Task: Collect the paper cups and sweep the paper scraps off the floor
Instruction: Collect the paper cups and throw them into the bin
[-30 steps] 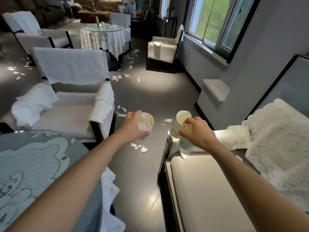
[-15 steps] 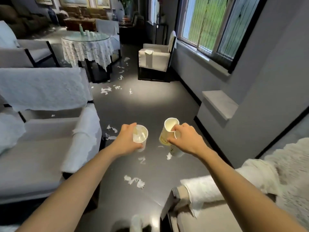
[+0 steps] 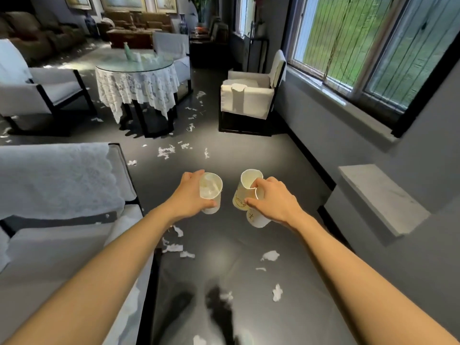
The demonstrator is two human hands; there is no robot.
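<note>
My left hand [image 3: 191, 195] grips a white paper cup [image 3: 211, 192] with paper scraps inside it, held upright over the dark floor. My right hand [image 3: 273, 200] holds two paper cups: one tilted cup [image 3: 245, 189] with yellow print pinched at its rim, and a second cup [image 3: 257, 219] below my palm. White paper scraps [image 3: 171, 247] lie on the floor under my arms, more scraps [image 3: 165, 151] lie farther ahead, and others [image 3: 276, 292] near my feet.
A white armchair [image 3: 57, 195] stands at my left. A round glass table with a lace cloth [image 3: 135, 78] is ahead left, and another armchair [image 3: 249, 95] by the window wall. A grey ledge [image 3: 378, 195] juts out at right. Dark floor runs between them.
I have walked forward along the aisle: the sofa at right and the near table dropped out of view, and the far table and armchair came closer. Both hands still hold their cups.
</note>
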